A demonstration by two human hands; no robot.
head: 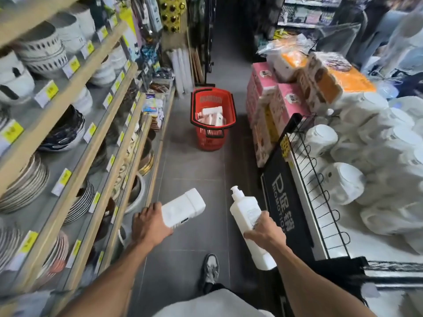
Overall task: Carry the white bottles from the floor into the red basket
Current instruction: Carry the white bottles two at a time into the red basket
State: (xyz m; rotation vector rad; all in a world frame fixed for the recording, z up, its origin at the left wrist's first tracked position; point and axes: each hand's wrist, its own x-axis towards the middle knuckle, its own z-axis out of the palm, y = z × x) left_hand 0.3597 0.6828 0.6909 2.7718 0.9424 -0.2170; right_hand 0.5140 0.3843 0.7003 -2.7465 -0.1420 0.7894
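**Two White Bottles in Hand, One Red Basket at 12 O'Clock**

Left hand (148, 225): fingers curled round the base of one white flat-capped bottle (183, 207). The bottle is smooth plastic with a rectangular body, and its cap points toward 1 o'clock.

Right hand (265, 232): fingers wrapped round the middle of one white pump bottle (247, 211). It is tall and smooth, and its pump head points toward 11 o'clock.

Both bottles are held in the air above the grey tiled floor (190, 165), well apart from each other.

One red basket (209, 140) stands on the floor at 12 o'clock, well ahead of both hands. It is slotted plastic with a black rim and handles. White items lie inside; their number cannot be told.

At 9 o'clock, wooden-edged shelves (68, 124) carry stacked ceramic plates and bowls. At 3 o'clock, one black wire rack (320, 191) holds rounded white ware. At 6 o'clock, one shoe (210, 268) rests on the tiles.
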